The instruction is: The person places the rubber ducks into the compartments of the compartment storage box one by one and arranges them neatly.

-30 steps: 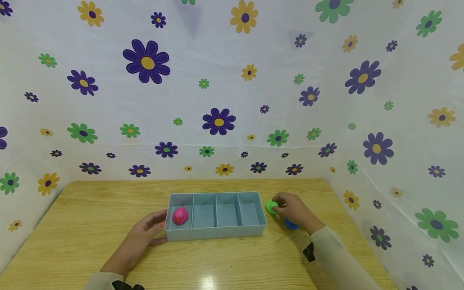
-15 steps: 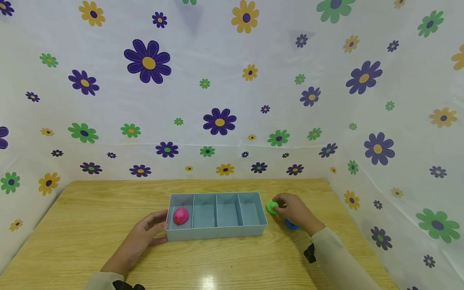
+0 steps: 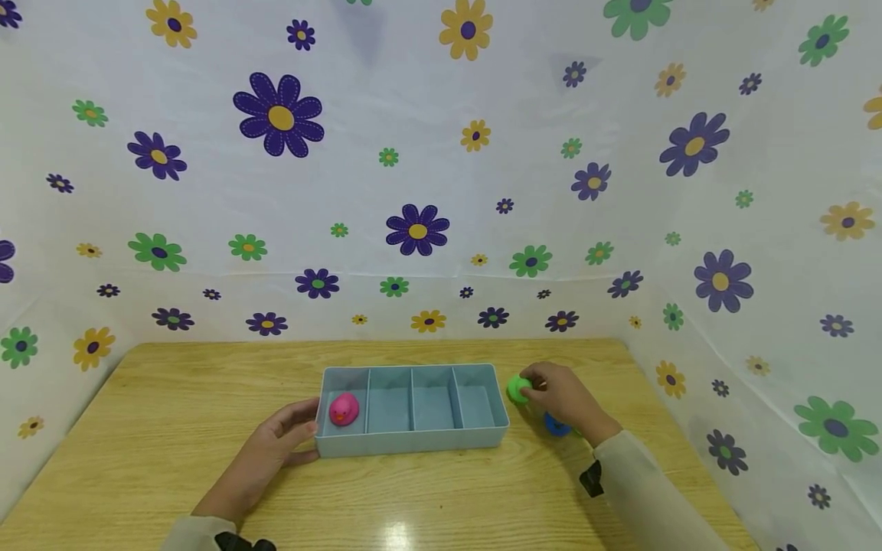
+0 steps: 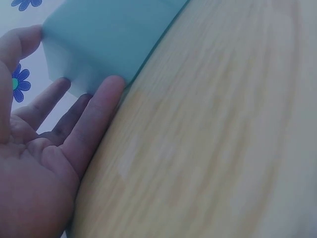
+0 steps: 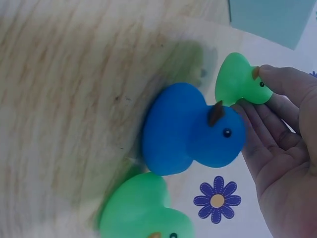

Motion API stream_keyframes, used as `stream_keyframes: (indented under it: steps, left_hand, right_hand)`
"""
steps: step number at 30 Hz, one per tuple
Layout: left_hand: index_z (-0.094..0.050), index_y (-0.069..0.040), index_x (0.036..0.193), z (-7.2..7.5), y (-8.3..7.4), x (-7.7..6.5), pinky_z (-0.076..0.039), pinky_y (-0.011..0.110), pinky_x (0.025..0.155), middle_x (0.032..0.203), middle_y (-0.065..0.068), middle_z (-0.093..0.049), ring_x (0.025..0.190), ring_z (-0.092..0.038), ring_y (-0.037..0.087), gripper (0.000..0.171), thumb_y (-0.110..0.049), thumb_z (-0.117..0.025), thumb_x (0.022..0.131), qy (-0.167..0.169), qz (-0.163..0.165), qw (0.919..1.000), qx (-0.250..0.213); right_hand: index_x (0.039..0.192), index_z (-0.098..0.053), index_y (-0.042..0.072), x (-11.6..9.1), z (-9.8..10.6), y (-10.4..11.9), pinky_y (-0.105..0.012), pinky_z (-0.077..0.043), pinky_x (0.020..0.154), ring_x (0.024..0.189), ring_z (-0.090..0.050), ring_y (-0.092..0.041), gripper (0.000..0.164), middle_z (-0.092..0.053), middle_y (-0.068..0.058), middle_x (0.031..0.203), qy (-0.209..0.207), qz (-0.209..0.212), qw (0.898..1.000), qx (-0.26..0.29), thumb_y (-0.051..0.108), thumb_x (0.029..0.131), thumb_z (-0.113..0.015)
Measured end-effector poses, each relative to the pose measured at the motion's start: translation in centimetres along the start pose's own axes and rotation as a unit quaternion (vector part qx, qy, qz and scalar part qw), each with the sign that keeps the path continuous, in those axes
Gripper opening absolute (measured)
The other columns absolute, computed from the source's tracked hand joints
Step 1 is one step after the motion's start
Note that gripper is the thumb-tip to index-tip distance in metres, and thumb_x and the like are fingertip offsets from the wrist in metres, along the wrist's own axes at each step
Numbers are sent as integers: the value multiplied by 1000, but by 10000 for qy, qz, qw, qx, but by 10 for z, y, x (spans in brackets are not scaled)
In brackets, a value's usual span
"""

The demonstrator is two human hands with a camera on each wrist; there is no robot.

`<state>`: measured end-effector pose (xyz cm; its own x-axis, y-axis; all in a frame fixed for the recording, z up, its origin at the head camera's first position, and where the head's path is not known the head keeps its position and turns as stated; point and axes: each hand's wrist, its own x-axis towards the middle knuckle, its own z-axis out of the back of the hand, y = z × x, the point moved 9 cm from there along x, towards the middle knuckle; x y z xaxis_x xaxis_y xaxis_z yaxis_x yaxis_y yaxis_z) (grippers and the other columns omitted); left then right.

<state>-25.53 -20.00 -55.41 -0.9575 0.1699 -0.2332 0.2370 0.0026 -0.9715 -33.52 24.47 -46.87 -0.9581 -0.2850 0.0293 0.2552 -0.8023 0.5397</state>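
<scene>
In the head view a light blue four-sided box with a row of open compartments stands on the wooden table. A pink rubber duck sits in its leftmost compartment; the other compartments hold nothing. My left hand touches the box's left end, its fingertips resting on the end wall in the left wrist view. Just past the right end, my right hand pinches a green rubber duck between thumb and fingers, close over the table.
Beside my right hand sit a blue rubber duck and another green rubber duck, both mostly covered by the hand in the head view. A white flowered cloth hangs behind and beside the table.
My right hand has risen slightly with the green rubber duck, and more of the blue duck shows beneath it. The left hand and the box have stayed in place.
</scene>
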Motion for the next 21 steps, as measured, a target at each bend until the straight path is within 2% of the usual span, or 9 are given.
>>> stream_keyframes:
  steps: [21]
  left_hand:
    - [-42,-12,156,-1,-1,-1,-60,42,96,157,15,-44,135,-53,33,62,-35,-65,103,20,49,10000,73]
  right_hand:
    - [117,-73,2,0,20,35,-44,-62,89,96,-71,-23,24,-71,-9,111,-453,601,9971,-73,11,95,-75]
